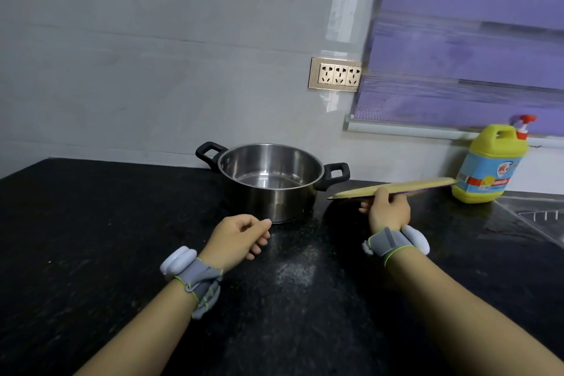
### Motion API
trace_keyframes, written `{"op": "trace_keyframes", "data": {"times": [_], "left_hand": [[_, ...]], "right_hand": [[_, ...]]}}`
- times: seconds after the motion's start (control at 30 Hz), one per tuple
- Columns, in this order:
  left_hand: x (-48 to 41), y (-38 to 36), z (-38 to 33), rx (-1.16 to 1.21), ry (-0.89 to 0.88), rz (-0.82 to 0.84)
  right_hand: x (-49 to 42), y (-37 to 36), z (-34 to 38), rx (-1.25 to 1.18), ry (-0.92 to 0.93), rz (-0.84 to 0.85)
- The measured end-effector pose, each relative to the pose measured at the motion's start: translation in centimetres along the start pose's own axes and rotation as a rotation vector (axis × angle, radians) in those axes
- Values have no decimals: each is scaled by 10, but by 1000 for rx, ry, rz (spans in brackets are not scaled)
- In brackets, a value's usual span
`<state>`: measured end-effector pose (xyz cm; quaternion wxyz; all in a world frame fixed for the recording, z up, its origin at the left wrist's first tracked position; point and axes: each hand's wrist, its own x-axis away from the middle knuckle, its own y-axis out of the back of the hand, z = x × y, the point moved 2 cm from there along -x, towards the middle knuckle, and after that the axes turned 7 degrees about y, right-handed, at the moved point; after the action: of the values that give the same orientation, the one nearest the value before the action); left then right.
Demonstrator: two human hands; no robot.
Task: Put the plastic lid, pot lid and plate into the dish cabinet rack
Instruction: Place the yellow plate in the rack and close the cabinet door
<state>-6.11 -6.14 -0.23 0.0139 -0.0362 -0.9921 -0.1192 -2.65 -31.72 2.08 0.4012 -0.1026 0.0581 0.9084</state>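
Note:
My right hand (387, 207) grips the near edge of a flat round plate (409, 187), tan on top with a purple underside. It is held almost level, a little above the black counter, just right of the pot. My left hand (238, 235) hovers over the counter in front of the pot with its fingers loosely curled and nothing in it. No plastic lid, pot lid or dish cabinet rack is in view.
An empty steel pot (271, 180) with black handles stands on the black counter (91, 238) near the grey wall. A yellow detergent bottle (488, 168) stands at the right by the sink (540, 217). A socket panel (335, 74) and a purple blind (473, 40) are above.

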Motion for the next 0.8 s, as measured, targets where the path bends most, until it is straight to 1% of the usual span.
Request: {"op": "trace_keyframes", "data": {"times": [0.17, 0.27, 0.4, 0.5, 0.57, 0.67, 0.8], "left_hand": [[3, -7, -9, -20, -37, 29], [3, -10, -10, -66, -87, 37], [5, -15, -19, -114, -215, 4], [12, -21, -30, -190, -290, -58], [20, -24, -34, -184, -331, -84], [34, -28, -34, -183, -418, -86], [49, -22, -39, -193, -543, -141]], "right_hand": [[10, 0, 36, 286, 179, 45], [25, 1, 55, 358, 286, 99], [48, -2, 80, 341, 406, 121], [65, -2, 98, 335, 480, 159], [76, -3, 107, 329, 532, 191], [92, -4, 115, 318, 583, 244], [114, -7, 124, 277, 625, 304]]}}
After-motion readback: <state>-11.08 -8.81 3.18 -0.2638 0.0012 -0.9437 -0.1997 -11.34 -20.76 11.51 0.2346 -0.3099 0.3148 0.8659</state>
